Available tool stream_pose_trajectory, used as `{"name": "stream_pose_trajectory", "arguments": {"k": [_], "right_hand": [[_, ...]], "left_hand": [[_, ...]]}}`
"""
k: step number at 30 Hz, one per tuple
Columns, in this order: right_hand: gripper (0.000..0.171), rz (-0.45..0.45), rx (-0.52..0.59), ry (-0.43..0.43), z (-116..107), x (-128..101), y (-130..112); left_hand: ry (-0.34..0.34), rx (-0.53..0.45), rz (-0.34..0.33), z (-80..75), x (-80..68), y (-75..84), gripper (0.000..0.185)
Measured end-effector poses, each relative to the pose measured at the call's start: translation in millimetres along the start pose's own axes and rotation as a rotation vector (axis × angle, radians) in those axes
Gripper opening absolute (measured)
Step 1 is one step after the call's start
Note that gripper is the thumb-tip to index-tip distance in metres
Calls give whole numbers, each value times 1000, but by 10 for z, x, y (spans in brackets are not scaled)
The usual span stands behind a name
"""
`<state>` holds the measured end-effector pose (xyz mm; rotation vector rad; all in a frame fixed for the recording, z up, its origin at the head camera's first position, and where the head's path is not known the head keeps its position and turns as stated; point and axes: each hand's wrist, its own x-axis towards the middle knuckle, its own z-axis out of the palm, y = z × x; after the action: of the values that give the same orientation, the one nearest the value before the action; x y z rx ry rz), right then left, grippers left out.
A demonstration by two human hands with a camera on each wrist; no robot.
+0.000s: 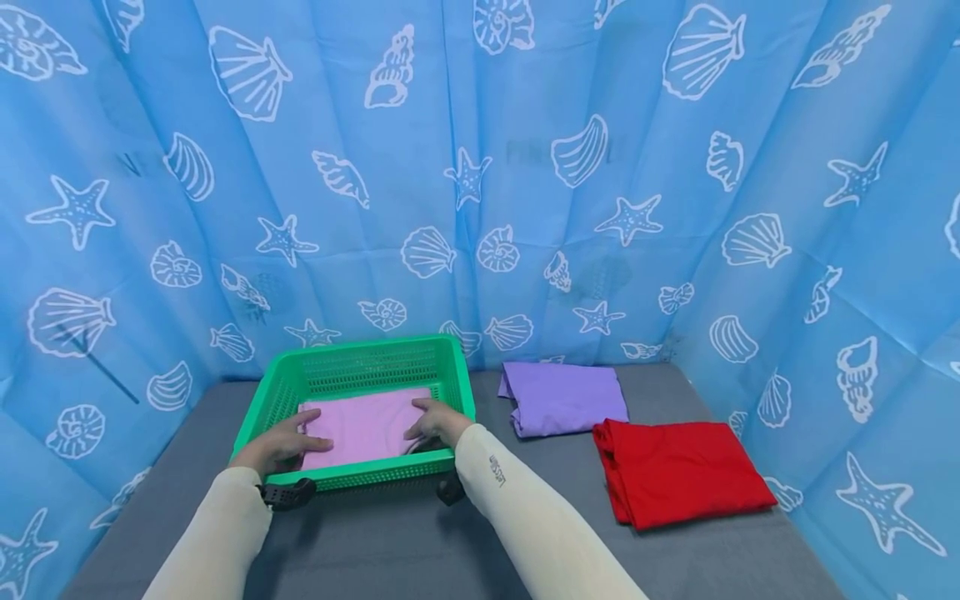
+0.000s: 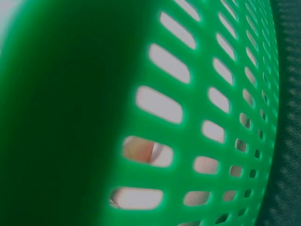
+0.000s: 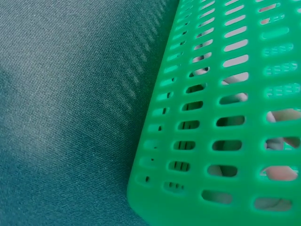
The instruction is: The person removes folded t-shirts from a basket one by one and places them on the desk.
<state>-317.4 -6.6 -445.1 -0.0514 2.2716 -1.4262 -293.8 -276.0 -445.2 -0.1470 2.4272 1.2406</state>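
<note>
A folded pink cloth [image 1: 363,423] lies inside a green plastic basket [image 1: 375,475] with slotted walls. My left hand [image 1: 281,440] reaches over the near rim and touches the cloth's left side, thumb and a finger extended on top. At the opposite side, my right hand [image 1: 438,421] rests its extended fingers on the cloth's right edge. The other fingers of both hands are partly hidden. Through the slots in the left wrist view, pale cloth [image 2: 160,104] and a bit of a finger [image 2: 138,149] show. In the right wrist view, parts of fingers [image 3: 281,173] appear behind the basket wall [image 3: 207,155].
To the basket's right lies a folded purple cloth [image 1: 566,398], with a folded red cloth [image 1: 686,473] nearer and further right. All rest on a grey surface [image 1: 375,542]. A blue curtain with white shells [image 1: 480,208] hangs behind and at both sides.
</note>
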Motion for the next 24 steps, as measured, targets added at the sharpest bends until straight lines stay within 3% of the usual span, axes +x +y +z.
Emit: {"name": "stream_pose_trajectory", "arguments": {"k": [8,16,24], "right_hand": [[73,-3,14,-24,5,-12,3],[73,5,11,-35,-8,-30,-1],[77,45,116,-85,-17,44,18]], "left_hand": [[-41,-30,25,14,36,-34,91],[-7,26,16,19,35,-27,85],[20,35,4,26,67,-36,82]]}}
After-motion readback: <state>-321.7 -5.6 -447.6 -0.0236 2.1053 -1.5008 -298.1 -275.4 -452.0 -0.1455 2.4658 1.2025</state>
